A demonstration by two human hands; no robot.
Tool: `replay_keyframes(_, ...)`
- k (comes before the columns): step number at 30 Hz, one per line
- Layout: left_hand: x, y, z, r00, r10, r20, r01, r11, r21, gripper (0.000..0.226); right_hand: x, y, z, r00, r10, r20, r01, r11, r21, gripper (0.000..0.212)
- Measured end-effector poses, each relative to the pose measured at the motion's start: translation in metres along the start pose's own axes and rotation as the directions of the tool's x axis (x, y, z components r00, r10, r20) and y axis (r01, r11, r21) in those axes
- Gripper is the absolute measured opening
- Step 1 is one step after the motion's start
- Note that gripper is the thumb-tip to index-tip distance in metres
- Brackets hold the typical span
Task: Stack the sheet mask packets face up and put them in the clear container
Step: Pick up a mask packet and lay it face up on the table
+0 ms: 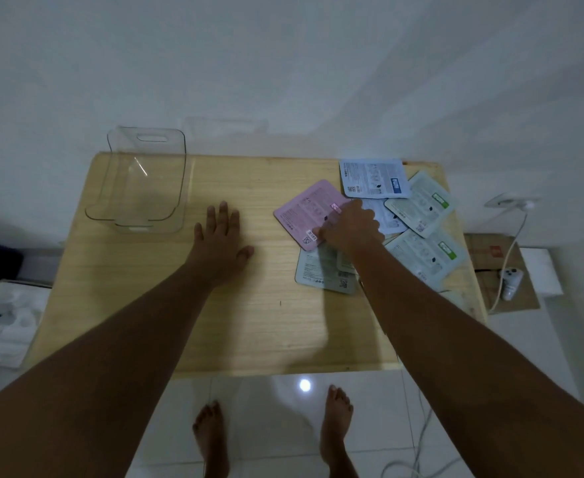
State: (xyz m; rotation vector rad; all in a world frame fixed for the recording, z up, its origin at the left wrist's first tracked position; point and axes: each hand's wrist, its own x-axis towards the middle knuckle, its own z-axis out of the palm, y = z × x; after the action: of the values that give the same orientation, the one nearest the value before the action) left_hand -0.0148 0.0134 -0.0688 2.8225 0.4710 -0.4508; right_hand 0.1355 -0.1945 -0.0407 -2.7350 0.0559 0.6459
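Observation:
Several sheet mask packets lie scattered, backs up, on the right half of a wooden table (pixel 256 319). A pink packet (pixel 304 210) is the leftmost; a blue one (pixel 373 177) sits at the far edge, green-labelled ones (pixel 421 203) to the right, a grey one (pixel 321 270) nearer me. My right hand (pixel 349 225) rests on the pink packet's near right corner, fingers curled at its edge. My left hand (pixel 223 236) lies flat and empty on the table's middle. The clear container (pixel 138 181) stands empty at the table's far left.
A white wall rises just behind the table. A white cable and small device (pixel 511 277) lie on cardboard to the right. White foam packaging (pixel 7 322) sits on the floor at left. My bare feet stand on glossy tiles below the near edge.

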Motion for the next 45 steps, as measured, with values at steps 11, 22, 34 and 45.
replay_keyframes(11,0.001,0.002,0.008,1.000,0.015,0.006,-0.014,1.000,-0.026,0.082,-0.010,-0.008,-0.007,0.986,-0.154,-0.071,0.170,0.907,0.386,0.063)
replay_keyframes(22,0.004,-0.002,-0.002,0.995,0.016,0.097,-0.014,1.000,-0.023,0.080,-0.018,-0.051,-0.052,0.940,-0.292,-0.174,0.334,0.891,0.308,0.032)
replay_keyframes(34,0.005,-0.010,0.006,0.998,0.067,0.022,-0.066,0.997,-0.037,0.079,-0.044,-0.112,0.039,0.917,-0.398,0.006,0.369,0.854,0.366,0.037)
replay_keyframes(45,0.002,-0.002,0.004,0.995,0.097,0.014,-0.095,0.993,-0.066,0.067,-0.039,-0.057,0.028,0.928,-0.366,0.070,0.372,0.923,-0.100,0.046)
